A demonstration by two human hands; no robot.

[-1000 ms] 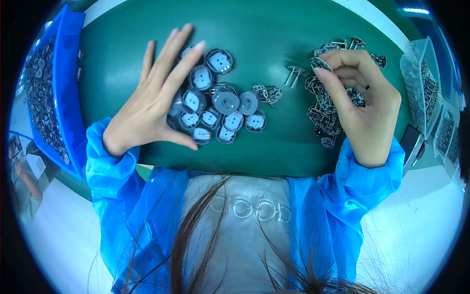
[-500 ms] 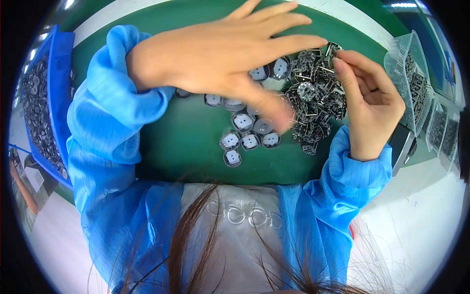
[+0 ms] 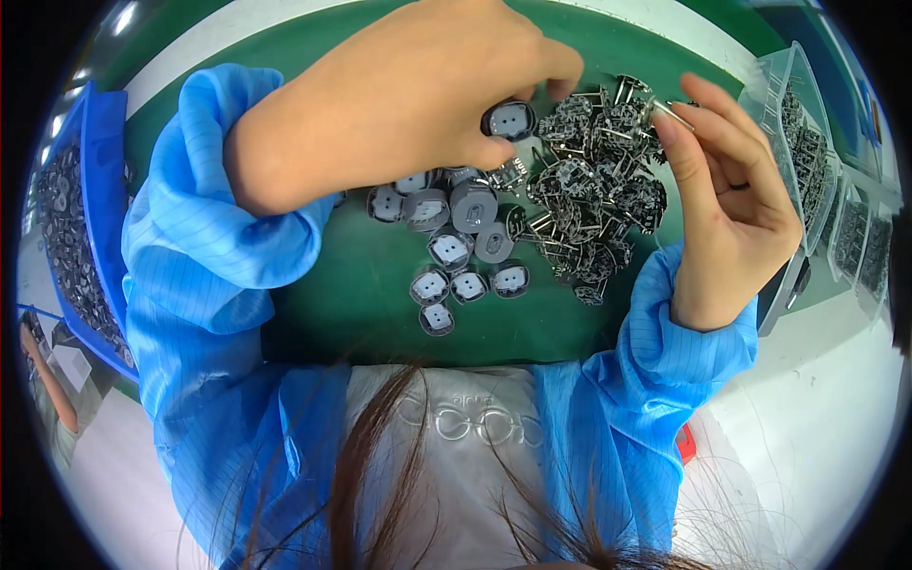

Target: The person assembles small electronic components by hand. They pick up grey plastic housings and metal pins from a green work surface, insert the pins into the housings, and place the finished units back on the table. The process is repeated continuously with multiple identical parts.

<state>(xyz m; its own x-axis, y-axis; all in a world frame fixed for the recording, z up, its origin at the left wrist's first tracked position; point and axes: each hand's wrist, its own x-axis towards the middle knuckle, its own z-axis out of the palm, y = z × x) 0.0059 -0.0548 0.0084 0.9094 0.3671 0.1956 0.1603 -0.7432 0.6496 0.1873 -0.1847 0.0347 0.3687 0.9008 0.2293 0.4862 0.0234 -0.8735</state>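
My left hand [image 3: 456,85] reaches over the far side of the green table, fingers bent and thumb tucked beneath. Between its thumb and fingers sits a round grey housing [image 3: 510,121] with a white inset; part of the grip is hidden behind the hand. My right hand [image 3: 727,185] pinches a small metal-pinned part [image 3: 672,116] between thumb and fingertips, just right of the pile. That heap of small black circuit boards [image 3: 594,195] with metal pins lies between both hands. More round grey housings [image 3: 449,249] lie below my left wrist, some showing white insets, others plain grey.
A blue bin [image 3: 103,209] full of small grey parts stands at the left. Clear plastic trays [image 3: 807,142] of dark parts line the right side. Another person's arm [image 3: 52,380] shows at the far left. The green table top [image 3: 380,323] lies before me.
My left hand has gone from spread fingers to bent ones around a grey housing. My right hand has turned slightly, its pinched part lifted clear of the pile's edge.
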